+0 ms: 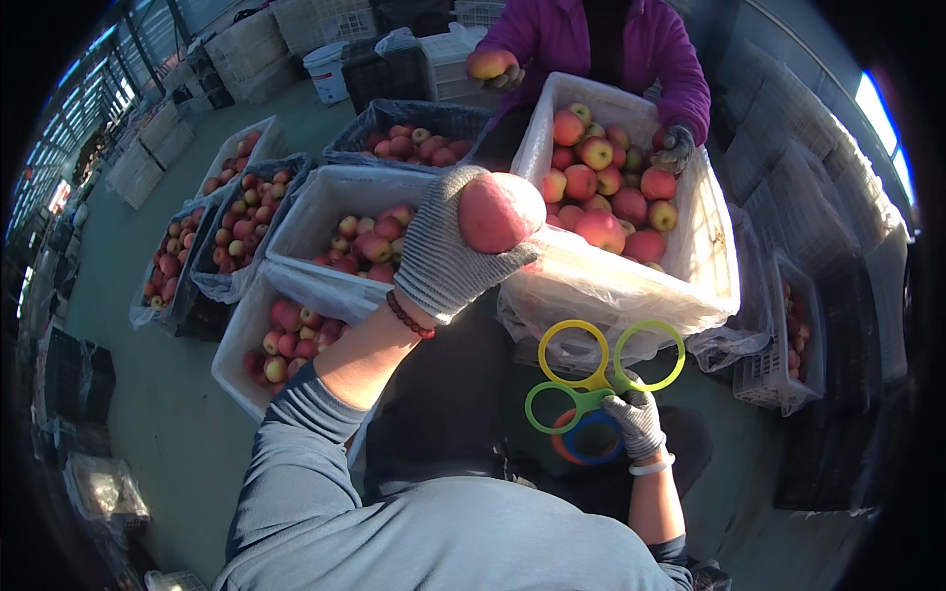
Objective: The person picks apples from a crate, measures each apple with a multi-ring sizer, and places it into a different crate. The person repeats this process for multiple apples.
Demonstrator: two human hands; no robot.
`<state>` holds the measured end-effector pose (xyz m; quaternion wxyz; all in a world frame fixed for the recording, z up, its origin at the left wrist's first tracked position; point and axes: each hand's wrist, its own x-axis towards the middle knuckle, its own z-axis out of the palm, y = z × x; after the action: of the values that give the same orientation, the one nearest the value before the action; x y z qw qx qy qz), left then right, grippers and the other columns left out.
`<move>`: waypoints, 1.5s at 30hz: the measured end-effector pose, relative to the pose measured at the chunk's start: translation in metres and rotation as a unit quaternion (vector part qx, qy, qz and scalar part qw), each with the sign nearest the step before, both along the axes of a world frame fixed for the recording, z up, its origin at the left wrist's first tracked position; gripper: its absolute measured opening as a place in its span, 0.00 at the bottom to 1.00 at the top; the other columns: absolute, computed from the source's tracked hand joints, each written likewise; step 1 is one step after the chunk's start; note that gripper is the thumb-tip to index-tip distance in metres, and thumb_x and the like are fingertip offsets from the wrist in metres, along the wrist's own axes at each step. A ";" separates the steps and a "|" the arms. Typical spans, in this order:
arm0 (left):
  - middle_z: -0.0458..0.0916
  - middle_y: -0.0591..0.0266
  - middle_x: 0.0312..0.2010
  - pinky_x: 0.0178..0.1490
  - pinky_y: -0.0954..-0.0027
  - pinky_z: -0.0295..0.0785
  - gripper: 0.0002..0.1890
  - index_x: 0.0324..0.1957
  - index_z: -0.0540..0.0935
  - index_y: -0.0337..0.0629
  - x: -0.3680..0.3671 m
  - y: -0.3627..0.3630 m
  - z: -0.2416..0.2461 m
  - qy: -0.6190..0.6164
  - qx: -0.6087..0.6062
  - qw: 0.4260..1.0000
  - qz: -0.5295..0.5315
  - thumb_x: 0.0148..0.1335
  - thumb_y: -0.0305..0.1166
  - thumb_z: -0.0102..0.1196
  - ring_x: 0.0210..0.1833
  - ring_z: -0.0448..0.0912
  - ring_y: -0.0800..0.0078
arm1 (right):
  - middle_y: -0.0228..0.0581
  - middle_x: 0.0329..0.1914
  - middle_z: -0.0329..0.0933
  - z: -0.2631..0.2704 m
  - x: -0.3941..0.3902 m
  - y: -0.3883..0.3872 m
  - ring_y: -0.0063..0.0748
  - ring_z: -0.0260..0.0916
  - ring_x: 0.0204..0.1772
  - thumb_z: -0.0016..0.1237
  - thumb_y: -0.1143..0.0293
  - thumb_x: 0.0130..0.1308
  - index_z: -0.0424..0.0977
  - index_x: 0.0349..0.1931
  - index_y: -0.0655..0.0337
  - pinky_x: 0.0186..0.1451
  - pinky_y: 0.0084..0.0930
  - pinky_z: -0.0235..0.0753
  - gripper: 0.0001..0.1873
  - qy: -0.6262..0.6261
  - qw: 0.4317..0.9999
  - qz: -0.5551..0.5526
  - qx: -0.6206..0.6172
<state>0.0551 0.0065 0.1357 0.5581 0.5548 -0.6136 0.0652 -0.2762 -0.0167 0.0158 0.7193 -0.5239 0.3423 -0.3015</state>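
A large pink-red apple (501, 213) rests in my left hand (452, 247), which wears a grey ribbed work glove. It is raised beside the near left corner of a lined white crate (709, 244) holding red and yellow apples (600, 230). Lower on the right, my gloved right hand (637, 422) grips a set of plastic fruit sizing rings by their joined handles. A yellow ring (543, 354), a light green ring (678, 356) and a darker green ring (529, 406) fan out from it. Blue (615, 447) and orange rings hang below, partly covered.
Across the crate, a co-worker in a purple jacket (510, 29) holds an apple (491, 64); their other gloved hand (674, 149) touches the apples inside. More lined crates of apples (295, 336) stand to my left. Stacked crates (805, 199) line the right side. A white bucket (327, 72) stands behind.
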 end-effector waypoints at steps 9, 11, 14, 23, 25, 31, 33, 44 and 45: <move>0.77 0.50 0.45 0.31 0.64 0.82 0.29 0.54 0.69 0.41 0.032 0.030 -0.027 0.758 -0.004 0.546 -0.356 0.63 0.56 0.50 0.36 0.81 0.59 | 0.39 0.50 0.74 -0.016 0.004 0.009 0.28 0.71 0.50 0.53 0.78 0.57 0.65 0.57 0.66 0.54 0.25 0.72 0.26 0.013 0.999 -0.022 0.025; 0.75 0.47 0.49 0.35 0.62 0.83 0.29 0.55 0.68 0.43 0.042 0.040 -0.033 0.807 -0.002 0.470 -0.359 0.62 0.54 0.51 0.36 0.80 0.57 | 0.39 0.50 0.74 -0.016 0.005 0.011 0.28 0.71 0.49 0.52 0.78 0.57 0.66 0.56 0.66 0.53 0.24 0.72 0.25 0.018 0.999 -0.031 0.031; 0.78 0.47 0.45 0.33 0.64 0.82 0.25 0.55 0.69 0.38 0.058 0.053 -0.059 0.804 -0.017 0.390 -0.448 0.66 0.48 0.46 0.33 0.82 0.59 | 0.38 0.47 0.75 -0.016 0.008 0.012 0.26 0.72 0.45 0.49 0.78 0.58 0.68 0.55 0.66 0.49 0.20 0.71 0.22 0.046 0.998 -0.036 0.022; 0.70 0.53 0.56 0.52 0.60 0.74 0.26 0.57 0.68 0.45 0.135 0.083 -0.188 0.883 -0.170 0.175 -0.401 0.63 0.50 0.48 0.55 0.71 0.56 | 0.33 0.43 0.74 -0.025 0.009 0.011 0.19 0.69 0.38 0.50 0.76 0.57 0.68 0.56 0.66 0.41 0.15 0.69 0.24 0.088 0.996 -0.014 0.024; 0.67 0.52 0.59 0.54 0.55 0.74 0.26 0.59 0.67 0.47 0.158 0.094 -0.202 0.909 -0.156 0.222 -0.316 0.66 0.51 0.44 0.59 0.68 0.54 | 0.32 0.42 0.74 -0.025 0.010 0.011 0.18 0.67 0.37 0.50 0.75 0.56 0.67 0.56 0.66 0.40 0.14 0.67 0.24 0.092 0.995 -0.015 0.032; 0.68 0.44 0.59 0.56 0.50 0.73 0.32 0.61 0.62 0.36 0.313 0.122 -0.190 0.781 -0.267 0.565 -0.003 0.66 0.51 0.44 0.60 0.69 0.48 | 0.32 0.43 0.73 -0.027 0.010 0.011 0.18 0.65 0.37 0.51 0.74 0.56 0.66 0.57 0.67 0.40 0.14 0.66 0.26 0.087 0.995 0.002 0.055; 0.70 0.46 0.55 0.57 0.50 0.72 0.31 0.59 0.64 0.37 0.352 0.136 -0.178 0.790 -0.263 0.554 0.008 0.65 0.53 0.46 0.56 0.71 0.50 | 0.32 0.43 0.73 -0.030 0.010 0.011 0.18 0.65 0.37 0.51 0.74 0.56 0.66 0.57 0.67 0.40 0.14 0.66 0.26 0.102 0.994 -0.011 0.044; 0.80 0.55 0.42 0.45 0.62 0.78 0.20 0.53 0.72 0.39 0.158 0.066 -0.122 0.580 0.063 0.810 -0.064 0.66 0.41 0.49 0.38 0.81 0.65 | 0.38 0.50 0.73 0.003 0.030 0.019 0.26 0.69 0.46 0.50 0.74 0.53 0.65 0.58 0.68 0.51 0.22 0.70 0.29 0.080 0.996 -0.011 0.029; 0.80 0.55 0.43 0.47 0.63 0.77 0.21 0.55 0.70 0.39 0.128 0.059 -0.111 0.559 0.118 0.812 -0.120 0.66 0.41 0.49 0.40 0.80 0.67 | 0.38 0.47 0.73 0.012 0.032 0.016 0.26 0.69 0.46 0.51 0.74 0.52 0.66 0.57 0.69 0.50 0.23 0.70 0.29 0.094 0.995 0.023 0.013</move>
<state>0.1835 0.0655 0.0243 0.7387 0.4790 -0.2600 -0.3966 -0.2443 -0.0003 0.0278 0.6976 -0.5481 0.4003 -0.2296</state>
